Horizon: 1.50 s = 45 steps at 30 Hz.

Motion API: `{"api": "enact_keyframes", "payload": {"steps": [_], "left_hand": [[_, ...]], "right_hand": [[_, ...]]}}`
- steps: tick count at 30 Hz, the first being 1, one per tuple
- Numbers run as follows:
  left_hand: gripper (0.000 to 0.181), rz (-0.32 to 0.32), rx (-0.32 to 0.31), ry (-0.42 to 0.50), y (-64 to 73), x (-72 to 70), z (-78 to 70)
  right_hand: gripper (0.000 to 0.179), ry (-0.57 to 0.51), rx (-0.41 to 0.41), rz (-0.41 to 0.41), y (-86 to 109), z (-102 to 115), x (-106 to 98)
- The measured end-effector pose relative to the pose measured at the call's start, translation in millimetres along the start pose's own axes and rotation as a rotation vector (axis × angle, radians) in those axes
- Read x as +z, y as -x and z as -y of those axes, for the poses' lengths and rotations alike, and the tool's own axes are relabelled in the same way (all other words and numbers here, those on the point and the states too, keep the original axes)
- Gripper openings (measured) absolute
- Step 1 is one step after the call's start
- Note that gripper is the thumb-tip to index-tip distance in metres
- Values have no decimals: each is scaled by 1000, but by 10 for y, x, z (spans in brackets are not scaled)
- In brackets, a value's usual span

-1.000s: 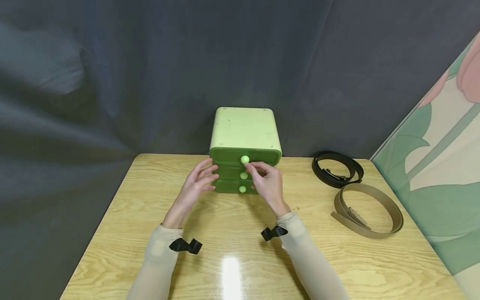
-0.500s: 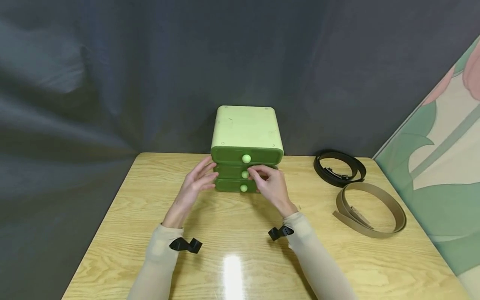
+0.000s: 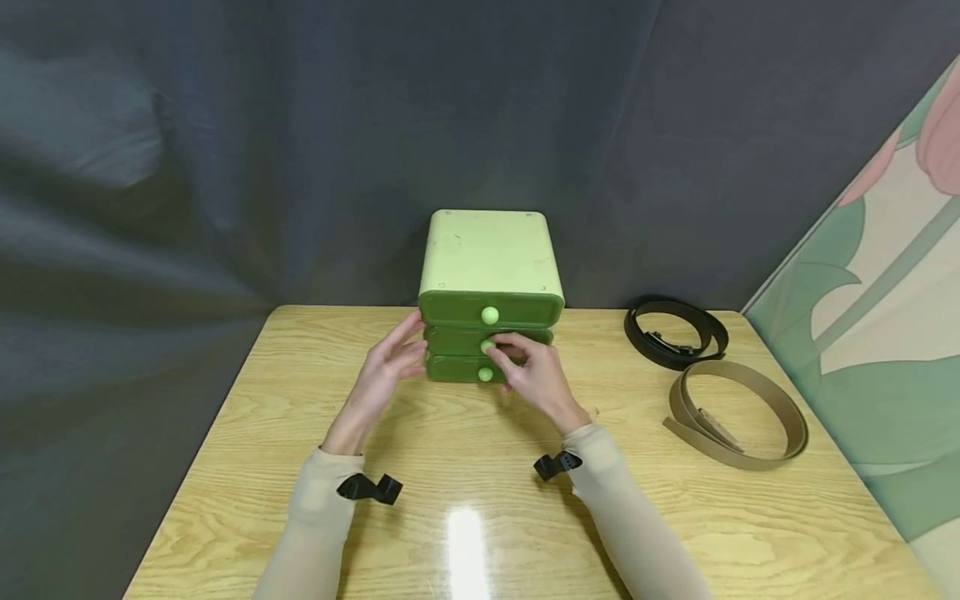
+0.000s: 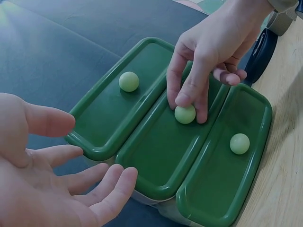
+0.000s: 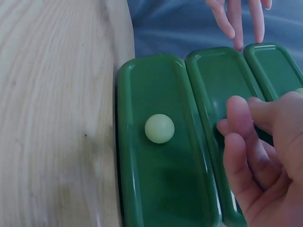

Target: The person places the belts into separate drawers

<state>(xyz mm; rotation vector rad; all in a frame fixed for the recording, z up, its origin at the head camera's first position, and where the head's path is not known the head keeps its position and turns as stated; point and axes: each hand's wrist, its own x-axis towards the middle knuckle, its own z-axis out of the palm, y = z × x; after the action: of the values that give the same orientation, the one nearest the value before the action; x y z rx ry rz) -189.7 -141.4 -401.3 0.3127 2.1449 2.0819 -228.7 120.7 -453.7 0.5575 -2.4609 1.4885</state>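
A light wooden table [image 3: 465, 467] stands against a dark grey cloth backdrop [image 3: 300, 125], with a panel painted in green and pink leaning at the right [image 3: 885, 275].

Nearest the camera, two forearms in pale beige sleeves [image 3: 315, 517] reach forward over the tabletop, each with a black strap at the wrist. The left hand [image 3: 386, 371] is held out at the left front corner of a small green drawer unit [image 3: 489, 287], palm turned inward, fingers relaxed and spread, holding nothing; from the left wrist view its fingertips [image 4: 118, 182] lie just beside the drawer fronts, though contact cannot be told. The right hand [image 3: 528, 371] is at the front of the unit, thumb and forefinger pinching the pale green knob of the middle drawer [image 4: 185, 114], the other fingers curled loosely beside it. The middle drawer [image 4: 175, 146] sits between the top drawer [image 4: 120, 101] and the bottom drawer [image 4: 222, 175], all three dark green, each with its own round knob.

The unit stands at the far middle edge of the table, its pale green top [image 3: 489, 250] facing up. To the right, well apart from the hands, a tan belt [image 3: 738, 412] lies coiled, and just behind it a black belt [image 3: 675, 333], also coiled.
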Motion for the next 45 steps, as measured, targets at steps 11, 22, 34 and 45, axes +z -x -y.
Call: {"api": "enact_keyframes", "payload": {"steps": [11,22,34,45], "left_hand": [[63,25,-22,-5,5,-26,1],[61,18,1,9,-17,-35,23],[62,22,-1,15,2,-34,30],[62,30,6,21,5,-36,15]], "right_hand": [[22,-2,-45,-102,7,-2,94],[20,-22,-60,-128,20,0,98],[22,-36,-66,-125,29,-25,102],[23,-32,-66,-114,41,-11,87]]}}
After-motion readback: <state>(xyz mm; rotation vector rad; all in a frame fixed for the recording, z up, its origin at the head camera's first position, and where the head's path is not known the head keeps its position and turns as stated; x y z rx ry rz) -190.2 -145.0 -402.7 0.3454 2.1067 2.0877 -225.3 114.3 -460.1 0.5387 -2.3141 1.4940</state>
